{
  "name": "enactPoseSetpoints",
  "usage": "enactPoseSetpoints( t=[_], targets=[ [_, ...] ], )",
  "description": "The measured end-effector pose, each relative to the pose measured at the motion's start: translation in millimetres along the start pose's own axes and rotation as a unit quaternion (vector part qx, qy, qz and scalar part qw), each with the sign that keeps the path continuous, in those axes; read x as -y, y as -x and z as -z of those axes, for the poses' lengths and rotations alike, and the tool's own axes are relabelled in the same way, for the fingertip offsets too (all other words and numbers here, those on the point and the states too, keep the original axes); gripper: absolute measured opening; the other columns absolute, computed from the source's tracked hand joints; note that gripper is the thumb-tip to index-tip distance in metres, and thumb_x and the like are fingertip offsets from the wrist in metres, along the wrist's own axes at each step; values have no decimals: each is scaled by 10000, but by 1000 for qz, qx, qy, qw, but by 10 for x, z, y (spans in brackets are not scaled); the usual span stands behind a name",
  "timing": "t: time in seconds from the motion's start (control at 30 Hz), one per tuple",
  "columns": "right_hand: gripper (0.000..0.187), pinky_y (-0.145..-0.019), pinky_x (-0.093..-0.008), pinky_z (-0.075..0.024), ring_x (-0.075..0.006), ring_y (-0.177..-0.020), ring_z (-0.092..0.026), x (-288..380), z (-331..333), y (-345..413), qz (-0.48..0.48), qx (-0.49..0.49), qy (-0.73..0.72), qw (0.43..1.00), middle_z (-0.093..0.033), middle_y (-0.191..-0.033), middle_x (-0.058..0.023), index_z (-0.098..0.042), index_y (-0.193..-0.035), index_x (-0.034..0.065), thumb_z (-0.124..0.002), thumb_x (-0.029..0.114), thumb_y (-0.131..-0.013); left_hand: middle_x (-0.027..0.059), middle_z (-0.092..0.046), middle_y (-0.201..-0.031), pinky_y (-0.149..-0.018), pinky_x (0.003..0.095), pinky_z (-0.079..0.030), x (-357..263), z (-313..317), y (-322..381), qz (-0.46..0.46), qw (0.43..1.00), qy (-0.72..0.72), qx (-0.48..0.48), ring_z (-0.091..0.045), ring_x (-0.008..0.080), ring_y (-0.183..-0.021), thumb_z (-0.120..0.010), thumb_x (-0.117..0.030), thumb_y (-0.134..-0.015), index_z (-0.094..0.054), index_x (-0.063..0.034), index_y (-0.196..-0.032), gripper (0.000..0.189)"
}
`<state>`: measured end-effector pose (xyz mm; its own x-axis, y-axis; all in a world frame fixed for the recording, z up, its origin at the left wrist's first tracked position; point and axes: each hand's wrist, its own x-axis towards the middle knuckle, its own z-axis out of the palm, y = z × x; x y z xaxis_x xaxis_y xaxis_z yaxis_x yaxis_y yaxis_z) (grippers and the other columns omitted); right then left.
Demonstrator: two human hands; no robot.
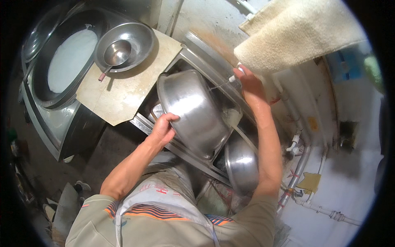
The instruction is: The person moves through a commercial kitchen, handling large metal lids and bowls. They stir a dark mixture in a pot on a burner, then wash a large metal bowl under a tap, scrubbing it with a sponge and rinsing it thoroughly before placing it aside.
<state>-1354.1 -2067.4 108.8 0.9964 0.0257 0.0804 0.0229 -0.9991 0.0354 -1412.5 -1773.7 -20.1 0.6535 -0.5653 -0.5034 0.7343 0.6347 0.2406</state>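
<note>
A large stainless steel basin (197,108) rests tilted on its side over a steel sink (188,148), its rounded outside towards me. My left hand (163,128) grips its rim, thumb on the outer wall and fingers hidden behind. At the back of the sink, my right hand (250,86) is closed around a white plastic tap (233,78). A thin stream of water runs from the spout towards the basin. Below my right forearm, a second steel basin (242,163) sits in the sink's other part, partly covered by my arm.
On a pale board (123,95) left of the sink stands a metal bowl (140,34) holding a ladle (118,52). Beyond is a large wok (40,80) with white contents. A beige towel (296,37) hangs at upper right, above wall pipes (301,169).
</note>
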Motion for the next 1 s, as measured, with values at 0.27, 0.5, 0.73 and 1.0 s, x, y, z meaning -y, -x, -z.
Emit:
enactPoseSetpoints(
  t=[0.27,0.5,0.73,1.0],
  targets=[
    [373,-863,-422,-483,-347,-1010,-613,220,-10,-135,-109,-1,0,994,-632,-1114,-166,-645,-1122,144,-720,171,-758,105,-605,-1032,-875,362,-478,-225,-589,467,-56,992,-50,104,-588,205,-947,-576,-20,-771,-546,27,-1121,354],
    [349,-701,-275,-510,-182,-856,-657,-95,-128,275,-235,-147,-534,799,-682,-901,-98,-606,-1218,63,-606,123,-874,82,-606,-972,-788,380,-482,-614,-1083,691,-48,990,-70,115,-579,200,-895,-591,-73,-796,-565,-16,-1001,214],
    [401,-827,-349,-456,-210,-935,-595,11,-535,2508,-354,118,-335,865,-637,-1085,-123,-549,-1215,-27,-572,172,-867,111,-585,-996,-839,387,-482,-794,-1296,1037,-74,986,-16,149,-585,224,-905,-585,-111,-831,-549,-5,-1011,211],
    [496,-985,-387,-420,-313,-1121,-536,376,-1853,3184,-233,-92,-279,927,-565,-1248,-142,-507,-1295,-7,-644,259,-899,118,-557,-935,-829,408,-490,-435,-1559,1742,-208,965,-87,135,-575,235,-904,-587,-181,-833,-520,-6,-1016,262]
  ],
)
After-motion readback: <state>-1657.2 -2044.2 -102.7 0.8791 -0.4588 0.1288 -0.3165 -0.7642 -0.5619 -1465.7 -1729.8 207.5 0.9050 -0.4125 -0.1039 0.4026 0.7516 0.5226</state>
